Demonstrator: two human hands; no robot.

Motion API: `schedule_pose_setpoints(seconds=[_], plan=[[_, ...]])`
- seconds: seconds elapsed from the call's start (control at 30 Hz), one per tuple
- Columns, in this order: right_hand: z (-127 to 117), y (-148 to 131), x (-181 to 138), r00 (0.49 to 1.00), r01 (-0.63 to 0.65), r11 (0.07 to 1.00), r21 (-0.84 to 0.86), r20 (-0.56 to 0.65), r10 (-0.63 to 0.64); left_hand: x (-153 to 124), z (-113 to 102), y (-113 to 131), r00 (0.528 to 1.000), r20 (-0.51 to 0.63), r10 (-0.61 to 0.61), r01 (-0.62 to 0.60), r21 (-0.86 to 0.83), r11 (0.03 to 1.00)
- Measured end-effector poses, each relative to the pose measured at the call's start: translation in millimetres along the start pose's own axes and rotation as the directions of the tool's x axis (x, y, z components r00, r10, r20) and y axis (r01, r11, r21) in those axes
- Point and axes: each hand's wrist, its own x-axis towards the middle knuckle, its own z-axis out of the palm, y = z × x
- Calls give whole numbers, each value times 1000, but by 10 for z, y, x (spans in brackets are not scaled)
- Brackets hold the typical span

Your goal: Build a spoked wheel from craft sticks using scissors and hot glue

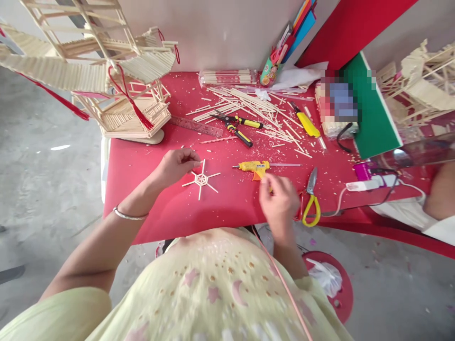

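A six-armed star of thin wooden sticks (201, 180), with a small hexagon ring round its centre, lies flat on the red table (159, 203). At its upper left arm is my left hand (177, 166), thumb and fingertips pinched together. Whatever is between those fingertips is too small to make out. A yellow hot glue gun (254, 166) lies to the right of the star, its nozzle pointing left and a clear glue stick out of its back. My right hand (279, 199), slightly blurred, is closed around the lower end of the gun's handle.
Loose sticks (256, 111), yellow-black pliers (236, 128), a ruler (195, 126) and a utility knife (306, 122) lie behind. Yellow-handled scissors (312, 203) are at right. A stick-built pavilion (135, 106) stands at left; a green board (373, 111) and another person's arm (441, 189) are far right.
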Motion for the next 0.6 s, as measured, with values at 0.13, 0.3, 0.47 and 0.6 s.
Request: schedule_pose_setpoints(seconds=[0.13,0.3,0.47,0.6], plan=[[-445,703,56,856,-449,764,-464,20,516,-41,161,40,998,34,-60,68,-347,936],[-480,1089,-7,739,-440,690,-574,206,642,-83,366,84,993,83,-79,111,-538,836],[-444,1034,-80,795,-460,683,-567,80,602,-161,417,170,995,53,-82,97,-618,780],[-425,1031,-84,762,-430,736,-524,227,607,-195,411,159,997,16,-77,70,-620,781]])
